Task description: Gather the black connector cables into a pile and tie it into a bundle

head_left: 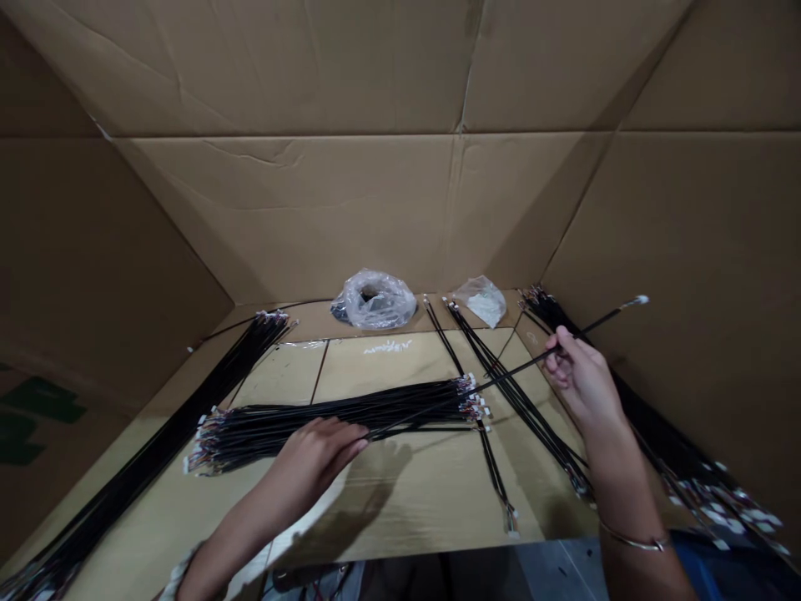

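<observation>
My right hand (581, 374) pinches a single black cable (513, 371) that slants from its white connector tip at the upper right down toward my left hand (319, 455). My left hand rests over the near edge of a flat bundle of black cables (338, 411) and holds the lower end of that same cable between fingertips. The bundle lies across the cardboard work surface (406, 492), with small connectors at both ends.
Cardboard walls (300, 209) close in the back and both sides. A long cable pile (156, 442) runs along the left, another (676, 451) along the right. Loose cables (501, 384) lie centre-right. Two plastic bags (374, 299) (481, 299) sit at the back.
</observation>
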`<state>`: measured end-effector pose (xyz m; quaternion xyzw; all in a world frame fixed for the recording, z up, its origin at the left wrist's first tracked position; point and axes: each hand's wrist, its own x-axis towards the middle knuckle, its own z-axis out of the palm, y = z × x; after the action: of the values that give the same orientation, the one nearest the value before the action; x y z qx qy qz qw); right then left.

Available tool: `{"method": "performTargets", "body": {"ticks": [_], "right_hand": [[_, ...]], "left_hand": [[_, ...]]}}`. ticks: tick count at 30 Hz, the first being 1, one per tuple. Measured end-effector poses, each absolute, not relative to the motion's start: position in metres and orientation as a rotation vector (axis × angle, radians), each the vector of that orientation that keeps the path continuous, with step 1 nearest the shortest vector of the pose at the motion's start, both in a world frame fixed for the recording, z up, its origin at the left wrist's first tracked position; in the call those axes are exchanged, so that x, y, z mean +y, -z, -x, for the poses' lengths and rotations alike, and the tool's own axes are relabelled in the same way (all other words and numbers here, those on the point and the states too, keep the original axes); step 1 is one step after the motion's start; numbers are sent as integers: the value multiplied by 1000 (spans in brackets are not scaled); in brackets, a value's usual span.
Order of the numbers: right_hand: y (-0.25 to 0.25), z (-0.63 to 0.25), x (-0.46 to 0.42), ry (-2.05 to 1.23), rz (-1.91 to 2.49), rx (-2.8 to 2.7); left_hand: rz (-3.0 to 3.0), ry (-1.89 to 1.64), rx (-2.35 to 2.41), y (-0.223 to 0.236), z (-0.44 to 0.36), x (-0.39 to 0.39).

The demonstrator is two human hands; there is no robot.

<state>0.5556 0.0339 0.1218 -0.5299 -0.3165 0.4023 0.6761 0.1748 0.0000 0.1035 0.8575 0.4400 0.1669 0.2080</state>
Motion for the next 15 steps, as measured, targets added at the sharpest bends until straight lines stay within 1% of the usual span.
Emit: {"method": "performTargets", "body": {"ticks": [9, 15], "right_hand": [[-92, -550, 22, -957, 1167, -637], [-68, -529, 14, -1051, 1098, -574]], "left_hand": [[-2075, -918, 1371, -82, -157, -13], [-2178, -1211, 1539, -71, -123, -17]]}}
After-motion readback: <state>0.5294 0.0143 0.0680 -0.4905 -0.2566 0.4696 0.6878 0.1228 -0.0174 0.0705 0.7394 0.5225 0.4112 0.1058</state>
